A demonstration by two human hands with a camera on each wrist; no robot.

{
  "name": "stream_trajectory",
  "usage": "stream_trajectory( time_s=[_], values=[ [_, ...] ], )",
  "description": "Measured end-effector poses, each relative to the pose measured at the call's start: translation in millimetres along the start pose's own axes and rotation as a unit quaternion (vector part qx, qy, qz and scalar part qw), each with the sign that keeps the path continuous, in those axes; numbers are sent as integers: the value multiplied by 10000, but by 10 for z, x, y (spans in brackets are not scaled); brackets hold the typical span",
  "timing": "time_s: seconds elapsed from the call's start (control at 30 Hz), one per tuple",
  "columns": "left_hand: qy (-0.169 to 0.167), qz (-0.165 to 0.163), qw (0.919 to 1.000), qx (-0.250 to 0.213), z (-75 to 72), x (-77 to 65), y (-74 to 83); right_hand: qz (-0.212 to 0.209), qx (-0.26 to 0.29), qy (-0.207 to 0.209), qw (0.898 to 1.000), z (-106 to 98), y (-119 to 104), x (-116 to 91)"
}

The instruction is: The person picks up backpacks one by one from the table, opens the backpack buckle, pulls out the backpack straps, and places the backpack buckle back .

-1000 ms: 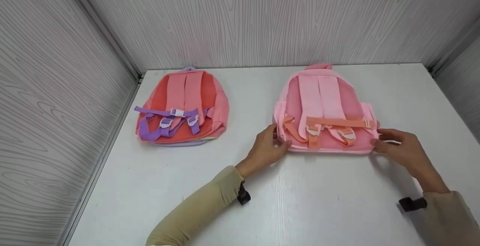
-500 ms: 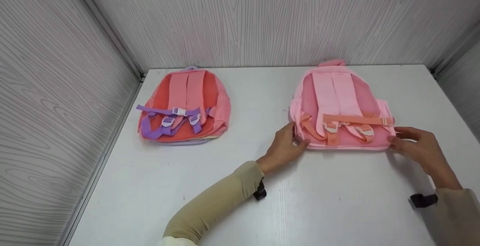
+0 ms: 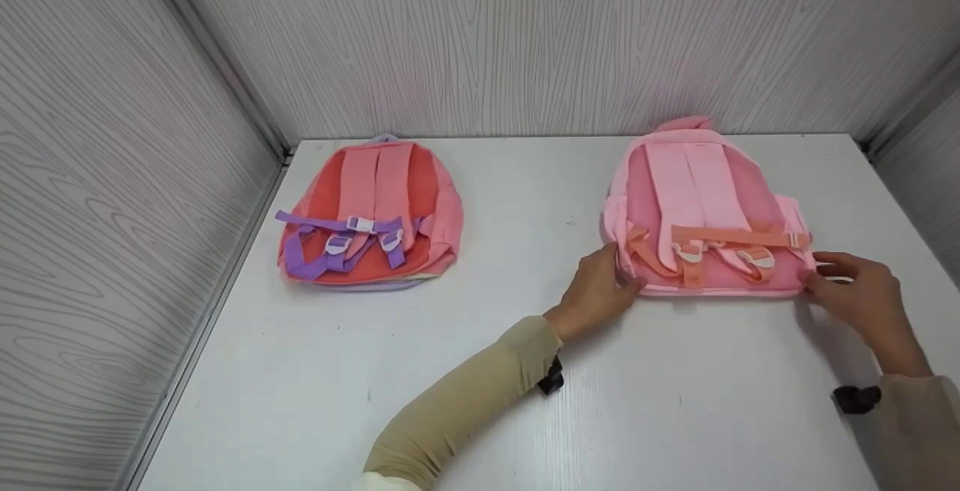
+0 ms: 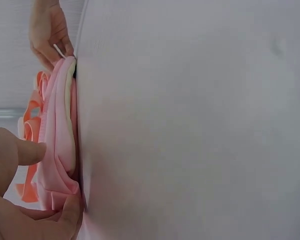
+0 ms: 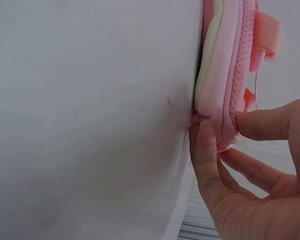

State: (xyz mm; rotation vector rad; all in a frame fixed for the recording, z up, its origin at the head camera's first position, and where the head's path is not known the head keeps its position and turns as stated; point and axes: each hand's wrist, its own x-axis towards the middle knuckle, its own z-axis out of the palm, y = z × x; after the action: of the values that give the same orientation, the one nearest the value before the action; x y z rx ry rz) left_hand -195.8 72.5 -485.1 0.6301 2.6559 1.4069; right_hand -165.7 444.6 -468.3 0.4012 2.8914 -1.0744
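A light pink backpack (image 3: 694, 191) with orange straps lies strap side up on the right part of the white table. My left hand (image 3: 600, 292) pinches its lower left corner, thumb on the strap side and fingers at the side. At the lower right corner my right hand (image 3: 859, 292) pinches the fabric in the same way; in the right wrist view its thumb (image 5: 262, 125) presses the mesh back panel while the fingers curl under the edge. The backpack's bottom (image 4: 57, 135) faces me, close along the tabletop in the left wrist view.
A coral backpack (image 3: 375, 176) with purple straps and white buckles lies strap side up at the left of the table (image 3: 465, 371). Wood-grain panels (image 3: 487, 41) wall in the back and both sides. Dark wrist cameras (image 3: 856, 399) sit at the cuffs.
Both hands have slid the pink backpack to the right across the table, keeping their hold on its lower corners. The coral backpack has stayed in its place.
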Motion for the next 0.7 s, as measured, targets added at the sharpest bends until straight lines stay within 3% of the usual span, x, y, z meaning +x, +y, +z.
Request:
stream_trajectory(
  time_s=[0.13, 0.43, 0.7],
  values=[
    [96, -19, 9999, -36, 76, 70, 31, 60, -230, 240, 9994, -6, 11, 53],
    [259, -21, 9997, 15, 239, 232, 109, 912, -309, -12, 9954, -151, 32, 168],
    [262, -425, 9985, 227, 421, 370, 264, 1264, -301, -27, 9915, -276, 103, 288]
  ],
)
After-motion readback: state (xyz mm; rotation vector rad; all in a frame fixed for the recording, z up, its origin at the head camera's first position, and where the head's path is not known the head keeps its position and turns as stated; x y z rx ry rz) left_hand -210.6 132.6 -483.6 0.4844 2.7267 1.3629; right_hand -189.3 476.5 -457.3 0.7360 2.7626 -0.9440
